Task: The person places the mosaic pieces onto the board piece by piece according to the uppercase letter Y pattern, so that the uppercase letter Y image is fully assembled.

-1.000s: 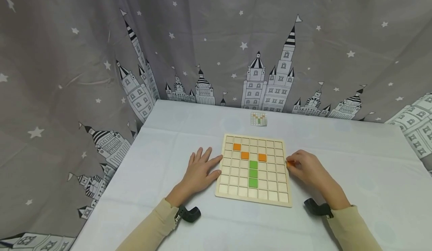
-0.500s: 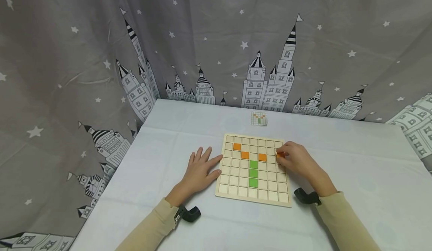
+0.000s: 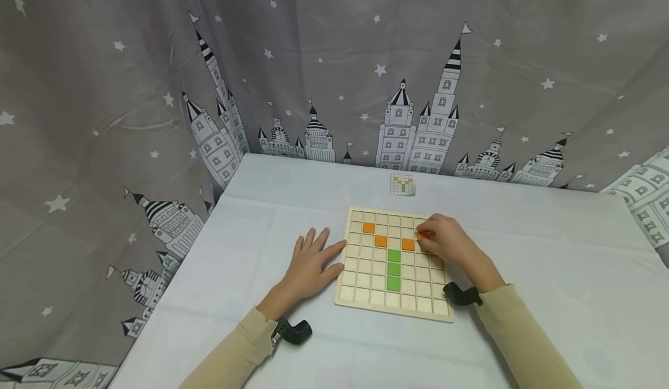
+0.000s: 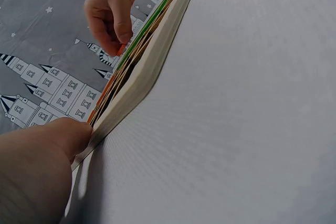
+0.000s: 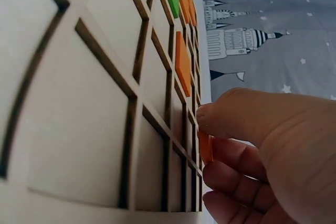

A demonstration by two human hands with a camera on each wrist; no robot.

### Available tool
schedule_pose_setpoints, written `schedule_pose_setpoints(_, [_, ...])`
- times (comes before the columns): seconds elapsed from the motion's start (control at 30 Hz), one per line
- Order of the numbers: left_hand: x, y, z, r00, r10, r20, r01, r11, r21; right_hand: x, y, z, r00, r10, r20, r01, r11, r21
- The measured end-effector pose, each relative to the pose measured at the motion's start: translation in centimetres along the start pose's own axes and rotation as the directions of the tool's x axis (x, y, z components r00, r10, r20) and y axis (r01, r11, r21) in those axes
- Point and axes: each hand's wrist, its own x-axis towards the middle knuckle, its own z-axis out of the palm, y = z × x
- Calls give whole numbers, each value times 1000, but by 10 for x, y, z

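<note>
A wooden grid board (image 3: 371,296) lies flat, its square cells edged by raised strips. Three green tiles (image 3: 394,269) form a column in it, with three orange tiles (image 3: 369,227) in cells farther back. Over the board's far right part, my right hand (image 3: 444,239) pinches another orange tile (image 5: 205,146) between thumb and fingers; the right wrist view shows this tile close over the cells. My left hand (image 3: 309,264) lies with fingers spread on the table, its thumb and index fingertip at the board's left edge.
Behind the board lies a small printed card (image 3: 402,184) with a grid and a coloured pattern. A white cloth covers the table (image 3: 549,249). A grey curtain (image 3: 334,58) with castles and stars hangs along the back and left.
My right hand has moved left with the orange tile, from beside the board's right edge to over its far right cells. The left hand has stayed in place.
</note>
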Motion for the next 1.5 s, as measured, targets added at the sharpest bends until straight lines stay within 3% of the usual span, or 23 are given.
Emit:
schedule_pose_setpoints(0.4, [0, 1, 0, 1000, 2, -7, -2, 1000, -3, 7, 2, 4, 997, 56, 46, -56, 998, 2])
schedule_pose_setpoints(1.5, [-1, 1, 0, 1000, 5, -9, -5, 1000, -9, 9, 2, 10, 998, 64, 25, -64, 998, -13])
